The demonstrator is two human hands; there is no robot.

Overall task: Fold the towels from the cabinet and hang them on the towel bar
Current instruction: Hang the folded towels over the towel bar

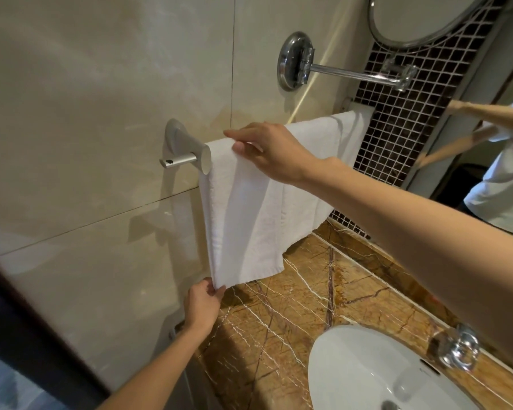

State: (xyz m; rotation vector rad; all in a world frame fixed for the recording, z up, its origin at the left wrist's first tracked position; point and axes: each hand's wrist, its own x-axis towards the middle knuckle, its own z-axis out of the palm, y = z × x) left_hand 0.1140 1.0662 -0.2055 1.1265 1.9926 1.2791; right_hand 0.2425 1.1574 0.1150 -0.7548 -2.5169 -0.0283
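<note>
A white towel [249,220] hangs folded over the silver towel bar [179,160] on the beige tiled wall. A second white towel [348,134] hangs further right on the same bar. My right hand [274,152] pinches the near towel's top fold at the bar, thumb underneath and fingers stretched over it. My left hand [203,303] pinches the towel's bottom left corner just above the counter. Most of the bar is hidden under the cloth.
A brown marble counter [293,321] runs below with a white sink [367,371] and a chrome tap handle [456,350]. A chrome swing arm [353,74] with a round mirror sticks out above the bar. A wall mirror [492,143] stands at the right.
</note>
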